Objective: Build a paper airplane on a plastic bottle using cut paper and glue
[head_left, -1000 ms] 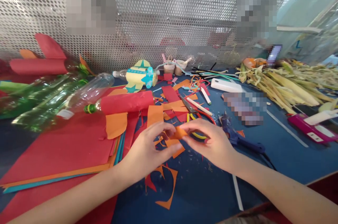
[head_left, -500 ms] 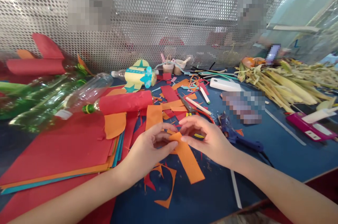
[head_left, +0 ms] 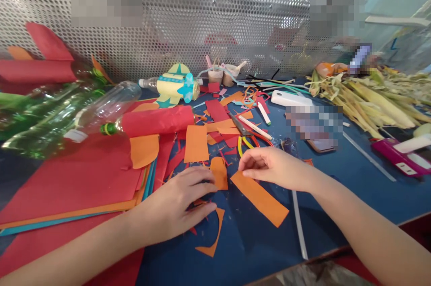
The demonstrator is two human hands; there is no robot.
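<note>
My right hand [head_left: 269, 167] pinches one end of an orange paper strip [head_left: 262, 200] between thumb and fingers. The strip slants down to the right over the blue table. Just beside a small round-topped orange paper piece [head_left: 220, 176] is my left hand [head_left: 183, 200], its thumb and fingers apart; I cannot tell whether the fingertips touch that piece. An orange rectangle [head_left: 196, 144] lies beyond the left hand, and a curved orange offcut [head_left: 215, 239] lies below its thumb. Scissors [head_left: 242, 126] and yellow-handled scissors [head_left: 244, 144] lie beyond the right hand, partly hidden.
Stacked coloured paper [head_left: 84, 178] lies left, with a red-wrapped bottle [head_left: 156, 120] and clear bottles [head_left: 107, 106] behind. A yellow-wrapped bottle [head_left: 171, 86], cups [head_left: 215, 72] and a marker [head_left: 264, 113] stand or lie farther back. Right are a phone [head_left: 313, 129], corn husks [head_left: 370, 102] and a power strip [head_left: 400, 158].
My hands have moved apart. The orange strip has shifted right with my right hand, while my left hand has let go of it. The round-topped piece now shows between the hands.
</note>
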